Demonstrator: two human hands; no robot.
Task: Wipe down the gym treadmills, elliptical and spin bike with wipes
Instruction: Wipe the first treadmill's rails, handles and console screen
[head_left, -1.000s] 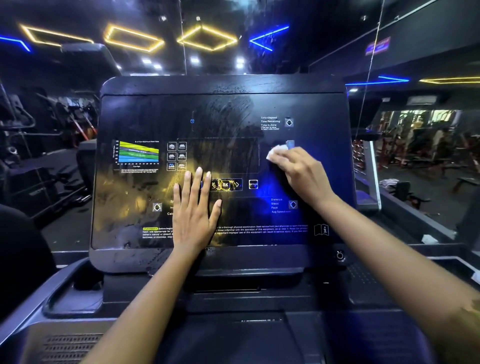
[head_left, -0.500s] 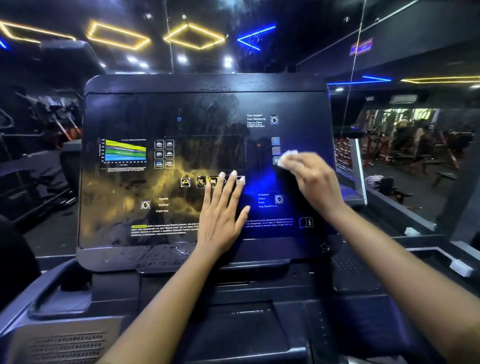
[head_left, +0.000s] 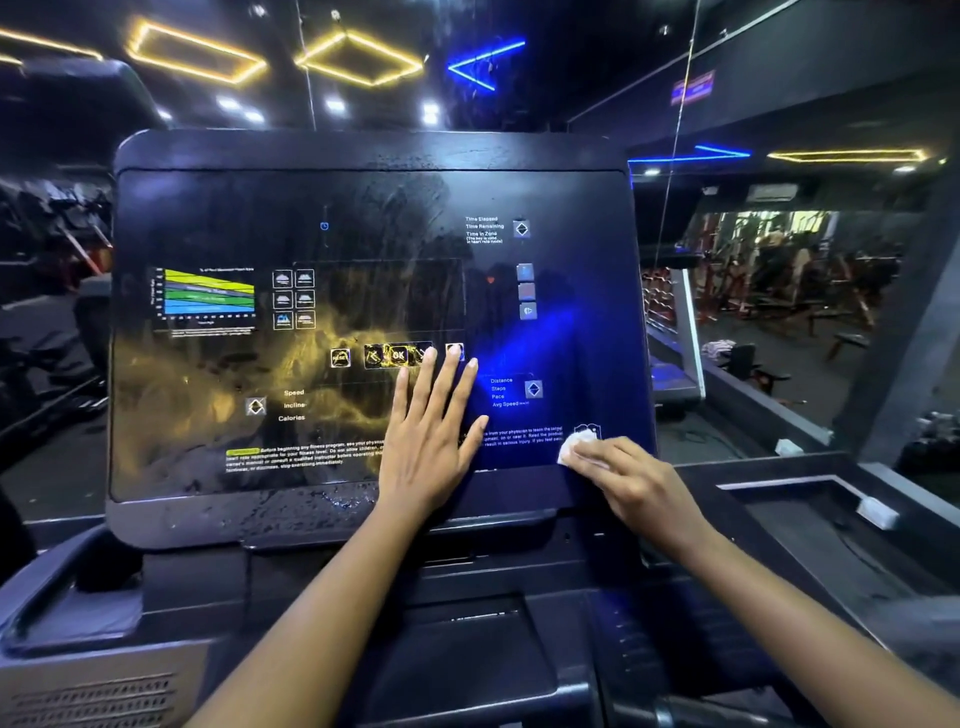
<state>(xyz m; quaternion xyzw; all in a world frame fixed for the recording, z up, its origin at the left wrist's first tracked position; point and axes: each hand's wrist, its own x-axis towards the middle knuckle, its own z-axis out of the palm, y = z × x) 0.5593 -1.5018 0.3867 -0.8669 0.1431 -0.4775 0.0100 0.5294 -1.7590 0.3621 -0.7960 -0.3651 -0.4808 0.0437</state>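
Observation:
A treadmill's dark glossy console panel (head_left: 218, 223) fills the middle of the view, streaked with wet smears. My left hand (head_left: 428, 436) lies flat on its lower middle, fingers spread just under the OK button, holding nothing. My right hand (head_left: 631, 480) presses a crumpled white wipe (head_left: 574, 448) against the panel's lower right corner, over a small book icon. Most of the wipe is hidden under my fingers.
Below the console lie the treadmill's dark tray (head_left: 72, 613) at the left and a side deck (head_left: 810, 525) with a small white object (head_left: 877, 512) at the right. Another treadmill (head_left: 675, 384) and a mirror showing gym racks stand to the right.
My right hand has slid the wipe down the panel's right side, from beside the middle buttons to the lower right corner. My left hand shifted rightward, still flat on the panel.

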